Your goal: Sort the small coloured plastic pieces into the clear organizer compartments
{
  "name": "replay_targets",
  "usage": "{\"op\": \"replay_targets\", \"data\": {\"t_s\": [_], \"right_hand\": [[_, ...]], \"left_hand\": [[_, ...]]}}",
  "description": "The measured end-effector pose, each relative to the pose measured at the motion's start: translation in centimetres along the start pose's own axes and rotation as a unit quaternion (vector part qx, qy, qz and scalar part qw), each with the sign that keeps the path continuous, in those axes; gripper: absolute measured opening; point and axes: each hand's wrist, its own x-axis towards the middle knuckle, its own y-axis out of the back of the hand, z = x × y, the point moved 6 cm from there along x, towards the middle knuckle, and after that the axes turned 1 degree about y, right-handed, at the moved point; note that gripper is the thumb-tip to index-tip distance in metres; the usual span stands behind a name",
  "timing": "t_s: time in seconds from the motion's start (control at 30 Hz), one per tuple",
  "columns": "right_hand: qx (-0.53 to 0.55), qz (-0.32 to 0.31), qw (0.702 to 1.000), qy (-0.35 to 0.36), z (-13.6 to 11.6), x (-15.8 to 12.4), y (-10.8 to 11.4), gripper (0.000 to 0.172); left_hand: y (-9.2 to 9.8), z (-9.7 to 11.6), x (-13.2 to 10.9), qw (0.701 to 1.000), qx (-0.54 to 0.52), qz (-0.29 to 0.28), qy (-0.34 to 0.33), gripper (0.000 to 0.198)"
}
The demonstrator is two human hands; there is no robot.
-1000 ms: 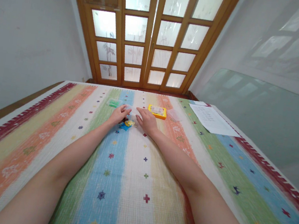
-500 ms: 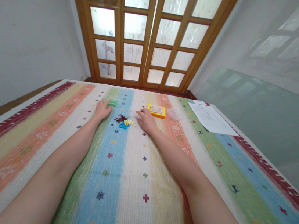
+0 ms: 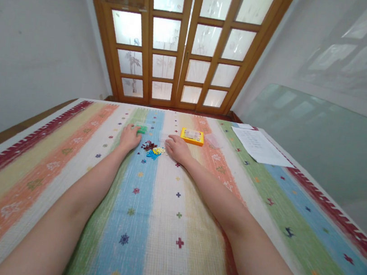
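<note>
My left hand (image 3: 130,138) rests on the cloth at the left edge of a small clear box with green pieces (image 3: 142,129), its fingers closed on that edge. My right hand (image 3: 178,148) lies palm down beside a flat clear plastic piece (image 3: 164,137), fingers loosely bent and apart; nothing shows in them. Between the hands is a heap of tiny pieces: dark brown ones (image 3: 150,145), yellow and cream ones (image 3: 158,151), and blue ones (image 3: 152,155). Just behind my right hand sits a flat yellow box (image 3: 192,136) with a pale label.
A striped, patterned tablecloth (image 3: 125,257) covers the table. Right of the yellow box lies a pinkish clear plastic piece (image 3: 213,141). Printed white sheets (image 3: 260,146) lie at the far right. Beyond the table stand wooden glazed doors (image 3: 182,51), with walls on both sides.
My left hand has shifted slightly to the right and nearer, and the box with green pieces has moved with it. My right fingers have drawn in a little by the clear plastic piece.
</note>
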Motion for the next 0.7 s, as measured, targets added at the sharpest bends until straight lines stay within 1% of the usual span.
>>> {"op": "replay_targets", "data": {"t_s": [0.07, 0.17, 0.23, 0.3, 0.43, 0.5, 0.57, 0.6, 0.7], "right_hand": [[-0.008, -0.003, 1.0, -0.009, 0.3, 0.0, -0.1, 0.028], [-0.025, -0.009, 0.999, -0.025, 0.7, -0.1, -0.1, 0.03], [-0.034, -0.014, 0.999, -0.041, 0.8, -0.2, -0.1, 0.031], [-0.041, -0.015, 0.998, -0.048, 0.7, -0.3, 0.0, 0.033], [-0.057, -0.005, 0.997, -0.052, 0.6, -0.4, 0.1, 0.032], [-0.058, -0.005, 0.997, -0.055, 0.8, -0.5, 0.0, 0.031], [-0.054, -0.009, 0.997, -0.056, 0.9, -0.5, -0.1, 0.03], [-0.051, -0.009, 0.997, -0.056, 1.0, -0.4, -0.1, 0.03], [-0.041, 0.006, 0.998, -0.051, 0.7, -0.3, 0.5, 0.031]], "left_hand": [[0.0, 0.3, 0.1, 1.0, -0.023, 0.001, -0.016, 0.046], [-0.3, 0.7, 0.3, 0.996, -0.064, -0.025, -0.06, 0.046], [-0.3, 1.1, 0.2, 0.994, -0.075, -0.035, -0.073, 0.045], [0.0, 1.6, 0.0, 0.994, -0.072, -0.03, -0.076, 0.042], [0.8, 2.6, -0.5, 0.995, -0.07, -0.006, -0.064, 0.029], [1.1, 2.7, -0.5, 0.995, -0.08, 0.007, -0.06, 0.029], [1.1, 2.6, -0.5, 0.993, -0.095, 0.013, -0.068, 0.035], [1.0, 2.5, -0.4, 0.992, -0.104, 0.01, -0.076, 0.041], [0.3, 2.0, -0.1, 0.988, -0.125, -0.02, -0.083, 0.061]]}}
